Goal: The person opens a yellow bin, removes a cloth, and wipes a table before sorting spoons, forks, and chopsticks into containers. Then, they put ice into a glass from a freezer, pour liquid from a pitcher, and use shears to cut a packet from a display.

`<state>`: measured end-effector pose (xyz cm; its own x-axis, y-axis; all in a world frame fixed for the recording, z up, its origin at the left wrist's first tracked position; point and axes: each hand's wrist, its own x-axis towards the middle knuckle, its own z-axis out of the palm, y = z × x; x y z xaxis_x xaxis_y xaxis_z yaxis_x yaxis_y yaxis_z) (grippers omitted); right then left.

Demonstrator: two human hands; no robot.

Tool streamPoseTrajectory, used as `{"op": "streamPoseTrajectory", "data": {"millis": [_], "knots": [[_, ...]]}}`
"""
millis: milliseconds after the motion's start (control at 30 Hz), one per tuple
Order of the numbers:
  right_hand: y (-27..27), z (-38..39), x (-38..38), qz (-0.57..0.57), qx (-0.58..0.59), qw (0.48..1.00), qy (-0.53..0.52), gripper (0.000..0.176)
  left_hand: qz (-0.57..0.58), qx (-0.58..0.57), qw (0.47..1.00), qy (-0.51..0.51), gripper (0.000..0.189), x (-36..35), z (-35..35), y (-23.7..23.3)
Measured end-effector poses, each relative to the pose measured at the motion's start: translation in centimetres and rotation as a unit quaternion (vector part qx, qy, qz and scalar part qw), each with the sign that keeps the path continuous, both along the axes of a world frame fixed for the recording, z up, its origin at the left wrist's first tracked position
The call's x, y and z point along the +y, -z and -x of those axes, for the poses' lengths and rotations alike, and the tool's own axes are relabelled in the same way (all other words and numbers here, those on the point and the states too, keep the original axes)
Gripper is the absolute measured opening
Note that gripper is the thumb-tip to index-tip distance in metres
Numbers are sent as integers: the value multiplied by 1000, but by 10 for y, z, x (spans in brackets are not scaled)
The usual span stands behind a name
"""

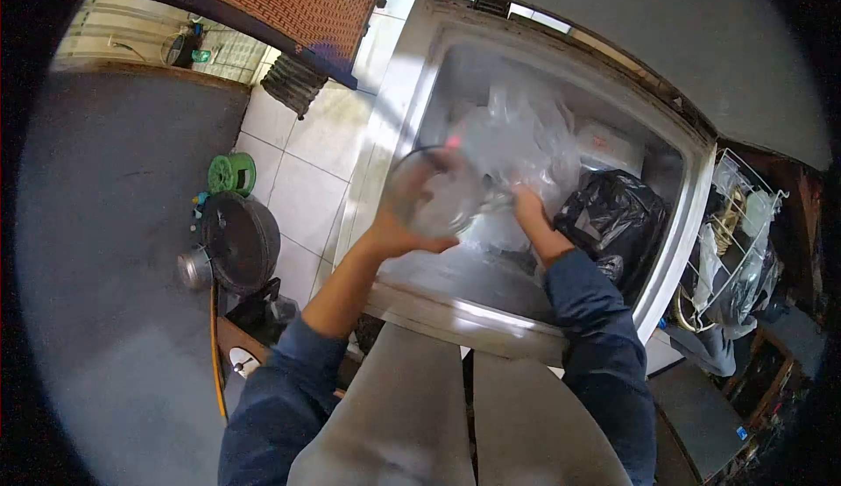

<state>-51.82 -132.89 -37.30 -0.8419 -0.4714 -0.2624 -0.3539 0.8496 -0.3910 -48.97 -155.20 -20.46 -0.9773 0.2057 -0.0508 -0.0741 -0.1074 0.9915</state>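
A chest freezer stands open in front of me. My left hand is wrapped round a clear round container, blurred by motion, over the freezer's left side. My right hand has its fingers closed at the lower edge of a clear plastic bag, inside the freezer opening. A black plastic bag lies to the right of my right hand. Behind it is a pale box.
A wire rack with plastic bags hangs at the freezer's right. To the left are a dark pan, a metal cup and a green spool-like object. A woven-topped piece of furniture stands at the upper left.
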Motion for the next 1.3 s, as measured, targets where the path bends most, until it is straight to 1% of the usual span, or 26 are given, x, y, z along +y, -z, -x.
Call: {"op": "streamPoseTrajectory", "data": {"millis": [33, 67, 100, 133, 167, 200, 233, 267, 300, 367, 400, 433, 533, 567, 600, 667, 700, 733, 800, 867, 1000, 1067, 1133, 1233, 1300], "knots": [[-17, 0, -5, -21, -12, 999, 34, 35, -3, -5, 1000, 1, 90, -7, -12, -5], [-44, 1, -17, -56, -113, 992, 26, 38, -3, -2, 1000, -14, 87, -12, -22, -12], [-62, 0, -36, -92, -210, 973, 17, 42, -3, 2, 1000, -30, 83, -15, -31, -19], [-44, -15, -45, -112, -155, 981, -10, 42, -7, 4, 999, -32, 83, -17, -41, -24], [-19, -28, -55, -132, -98, 986, -38, 46, -17, -21, 997, -65, 80, -19, -51, -28], [-7, -29, -68, -133, -97, 986, -39, 46, -25, -48, 994, -98, 77, -20, -60, -31], [4, -29, -83, -11, -161, 985, 69, 49, -24, -48, 994, -100, 77, -22, -67, -35], [14, -27, -92, 112, -219, 954, 174, 53, 6, -16, 994, -104, 76, -24, -72, -38], [31, -24, -96, 114, -219, 954, 171, 53, 37, 17, 993, -108, 74, -25, -76, -39], [60, -24, -102, 104, -221, 967, 72, 47, 45, 23, 992, -119, 74, -28, -87, -40], [63, -27, -108, 107, -224, 966, 70, 47, 49, 29, 990, -128, 73, -30, -90, -40], [66, -32, -112, 82, -241, 967, 30, 44, 52, 25, 990, -129, 73, -30, -93, -40], [69, -45, -118, 5, -280, 956, -86, 36, -70, 0, 990, -124, 70, -28, -95, -40], [69, -43, -119, -20, -285, 950, -123, 33, -70, 5, 990, -123, 70, -27, -95, -36], [77, -48, -122, -18, -281, 952, -123, 33, -49, 10, 993, -111, 71, -28, -97, -30], [105, -64, -129, 13, -216, 964, -153, 48, -23, 22, 994, -101, 71, -27, -94, -27], [113, -69, -131, 60, -132, 989, 18, 50, -17, 17, 996, -91, 72, -26, -92, -27], [93, -57, -129, 61, -132, 989, 18, 50, -13, 5, 997, -82, 72, -25, -94, -29], [61, -18, -122, 33, -239, 970, 36, 39, -22, 2, 998, -67, 73, -30, -98, -18], [64, -15, -127, 35, -240, 970, 32, 39, -71, -7, 996, -56, 73, -31, -99, -16], [72, -14, -127, 37, -234, 971, 8, 40, -49, 4, 998, -45, 74, -31, -95, -21], [75, -15, -142, 37, -221, 975, -1, 40, -56, -21, 997, -46, 75, -31, -97, -19], [81, -21, -153, 35, -222, 974, -13, 40, -51, -15, 998, -42, 75, -32, -95, -18], [88, -16, -127, 33, -218, 975, -34, 41, -63, 1, 997, -38, 74, -32, -94, -18], [91, -16, -145, 31, -208, 976, -47, 41, -74, -8, 997, -33, 72, -32, -93, -18]]}}
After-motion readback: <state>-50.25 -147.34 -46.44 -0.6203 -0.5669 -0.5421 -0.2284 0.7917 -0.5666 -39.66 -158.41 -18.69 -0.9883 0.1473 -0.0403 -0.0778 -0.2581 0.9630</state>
